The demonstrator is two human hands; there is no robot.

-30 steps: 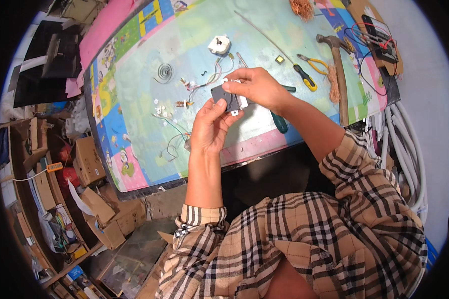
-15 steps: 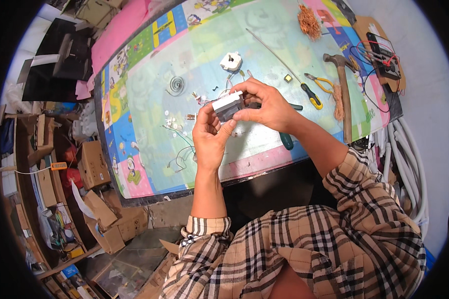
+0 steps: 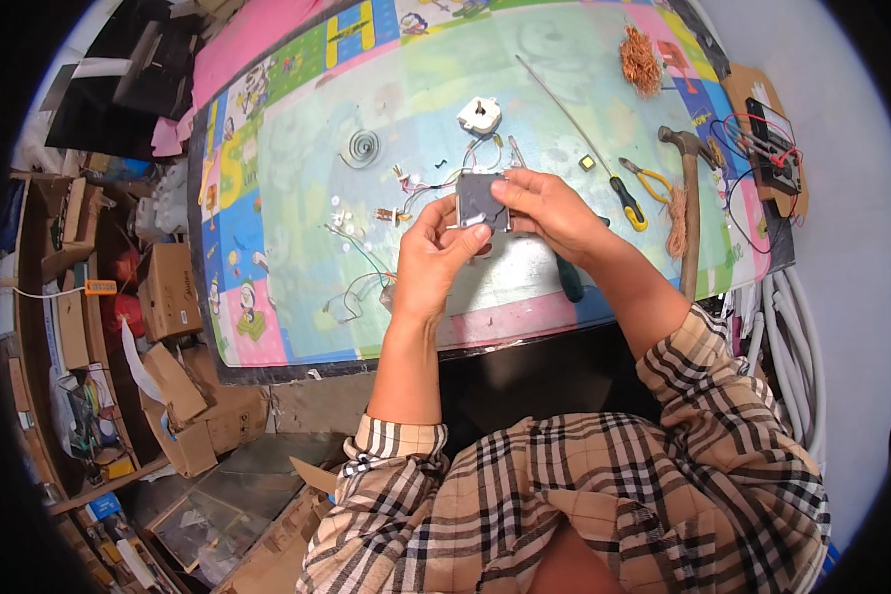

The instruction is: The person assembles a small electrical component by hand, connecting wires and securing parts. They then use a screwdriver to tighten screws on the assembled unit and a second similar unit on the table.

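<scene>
Between my two hands is a small boxy part (image 3: 478, 198), its dark grey flat side facing up and lighter edges showing; its exact kind I cannot make out. My left hand (image 3: 434, 255) grips its left and lower edge with thumb and fingers. On the right side, my right hand (image 3: 549, 210) pinches it too. Just beyond lie a white round timer-like unit (image 3: 479, 115) with coloured wires and a small connector with wires (image 3: 403, 180). Left of my hands are small white pieces (image 3: 342, 217), a spiral spring (image 3: 363, 148) and loose thin wires (image 3: 350, 297).
To the right lie a long screwdriver (image 3: 627, 203), yellow-handled pliers (image 3: 646, 182), a hammer (image 3: 690, 208) and copper wire bundles (image 3: 641, 61). A multimeter (image 3: 773, 147) with leads sits at the table's right edge. Left of the table (image 3: 307, 188) stand shelves and cardboard boxes (image 3: 168, 289).
The part has been turned, so its dark flat side now faces up instead of its white edge. Both hands have shifted with it. The whole view has moved slightly.
</scene>
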